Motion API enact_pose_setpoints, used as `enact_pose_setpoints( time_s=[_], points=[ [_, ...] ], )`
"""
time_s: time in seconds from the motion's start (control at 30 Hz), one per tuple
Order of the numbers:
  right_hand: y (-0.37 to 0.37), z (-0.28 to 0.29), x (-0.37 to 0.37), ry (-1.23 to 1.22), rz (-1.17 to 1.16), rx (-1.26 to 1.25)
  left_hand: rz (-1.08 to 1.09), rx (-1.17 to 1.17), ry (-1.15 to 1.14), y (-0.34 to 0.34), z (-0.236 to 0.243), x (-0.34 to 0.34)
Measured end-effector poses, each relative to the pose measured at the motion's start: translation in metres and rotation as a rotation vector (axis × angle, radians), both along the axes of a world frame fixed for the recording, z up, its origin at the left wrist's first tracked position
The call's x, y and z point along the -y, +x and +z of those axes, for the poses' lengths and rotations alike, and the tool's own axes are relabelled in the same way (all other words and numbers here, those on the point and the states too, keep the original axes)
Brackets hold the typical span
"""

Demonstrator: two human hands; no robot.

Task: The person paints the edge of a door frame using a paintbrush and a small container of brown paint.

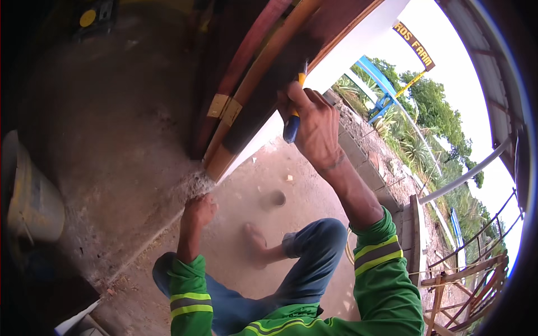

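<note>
My right hand (314, 126) is closed round the yellow-and-blue handle of a slim hand tool (292, 127). The tool's narrow metal end points up against the dark brown face of a wooden door (269, 92), close to its outer edge. Low down, my left hand (200, 211) is curled closed just below the door's bottom corner. Whether it holds anything is hidden. A brass hinge (225, 108) joins the door to a reddish-brown frame (238, 64). Bare lighter wood shows along the hinge edge.
A small round cup-like thing (275, 197) stands on the concrete floor near my bare foot (256, 238). At the left is a stained pale bucket (35, 196). Low concrete blocks (358, 148) run along the right, with a wooden rack (465, 291) and plants beyond.
</note>
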State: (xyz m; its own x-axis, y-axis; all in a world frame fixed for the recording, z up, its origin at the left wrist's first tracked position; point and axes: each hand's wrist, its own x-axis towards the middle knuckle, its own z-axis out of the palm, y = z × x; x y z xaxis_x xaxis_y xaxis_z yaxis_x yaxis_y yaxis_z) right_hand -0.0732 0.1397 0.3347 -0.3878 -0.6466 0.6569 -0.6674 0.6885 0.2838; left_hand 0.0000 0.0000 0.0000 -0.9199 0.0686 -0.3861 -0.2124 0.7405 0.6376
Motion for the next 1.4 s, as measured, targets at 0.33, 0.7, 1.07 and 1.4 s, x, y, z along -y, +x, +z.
enact_pose_setpoints(
  time_s=[0.33, 0.7, 1.07, 1.4],
  points=[
    [-0.01, 0.013, 0.025, 0.18, 0.081, 0.159, 0.053, -0.063, -0.07, 0.005, -0.024, 0.019],
    [-0.036, 0.164, 0.06, 0.362, -0.121, -0.45, 0.064, -0.064, -0.021, 0.001, -0.003, 0.005],
    [-0.059, 0.151, 0.07, 0.344, -0.213, 0.02, 0.092, -0.164, 0.015, 0.015, -0.006, 0.006],
    [-0.06, 0.077, 0.046, 0.913, -0.299, -0.497, 0.073, -0.067, -0.037, 0.016, 0.004, 0.015]
  ],
)
